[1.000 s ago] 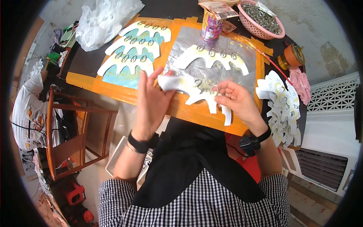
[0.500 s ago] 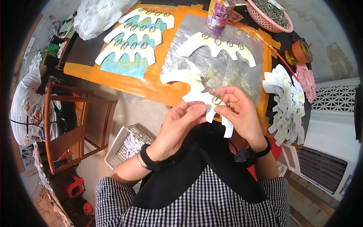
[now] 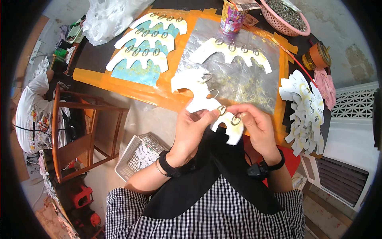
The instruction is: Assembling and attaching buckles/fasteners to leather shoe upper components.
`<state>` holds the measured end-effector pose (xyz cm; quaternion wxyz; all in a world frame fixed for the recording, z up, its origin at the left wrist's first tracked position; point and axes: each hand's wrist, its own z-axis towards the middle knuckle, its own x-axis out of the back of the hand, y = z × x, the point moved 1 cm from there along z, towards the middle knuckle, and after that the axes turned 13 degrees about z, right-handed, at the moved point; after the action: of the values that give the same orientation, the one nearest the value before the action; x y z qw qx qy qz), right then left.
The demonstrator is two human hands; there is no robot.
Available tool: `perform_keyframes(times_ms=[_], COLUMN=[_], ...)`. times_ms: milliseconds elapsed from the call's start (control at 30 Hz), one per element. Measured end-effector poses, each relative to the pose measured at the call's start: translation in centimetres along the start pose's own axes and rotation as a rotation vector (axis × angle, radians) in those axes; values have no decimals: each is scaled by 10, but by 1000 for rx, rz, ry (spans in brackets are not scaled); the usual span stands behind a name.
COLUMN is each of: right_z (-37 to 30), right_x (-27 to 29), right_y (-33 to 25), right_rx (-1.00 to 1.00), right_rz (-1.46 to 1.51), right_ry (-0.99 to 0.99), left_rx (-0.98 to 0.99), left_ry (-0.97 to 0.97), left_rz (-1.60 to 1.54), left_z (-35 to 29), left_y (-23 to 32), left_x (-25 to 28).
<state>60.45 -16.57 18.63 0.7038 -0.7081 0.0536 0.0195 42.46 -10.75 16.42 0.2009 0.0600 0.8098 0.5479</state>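
Observation:
A white scalloped strip (image 3: 199,104) slants from the mat toward my body, with several brass-coloured metal rings along its edge. Thumb and fingers of my left hand (image 3: 191,130) pinch it near the middle. At its near end a metal ring (image 3: 236,119) is held between the thumb and fingertips of my right hand (image 3: 258,126). Beyond my hands, a second scalloped strip (image 3: 223,51) bearing rings lies flat on the silver sheet (image 3: 254,85). Three more ringed strips (image 3: 139,61) lie on blue-green backing at the left.
A pink basket (image 3: 274,18) of metal pieces stands at the far right, near a purple tub (image 3: 232,18) and an orange-topped jar (image 3: 316,55). White cut pieces (image 3: 304,115) are heaped at the right edge. A wooden chair (image 3: 75,139) and a white crate (image 3: 127,163) stand left.
The held strip has turned and shifted, so its rings stand out more plainly. My right hand has moved slightly right and down, to the ring at the strip's near end.

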Motion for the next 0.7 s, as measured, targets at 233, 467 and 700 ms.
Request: perform_keyframes(times_ms=[233,467,700], right_z=[8,12,14], right_x=[-8,-7,-9], right_y=[13,21,23], right_rx=[-31,-67,-32], right_rz=[185,209,199], right_ry=[96,143,178], left_rx=[14,103,42], left_ry=[-45,-163,-247], left_rz=[73,-16,68], left_z=[2,2,-3], left_y=[-4,0,0], left_x=[2,10,16])
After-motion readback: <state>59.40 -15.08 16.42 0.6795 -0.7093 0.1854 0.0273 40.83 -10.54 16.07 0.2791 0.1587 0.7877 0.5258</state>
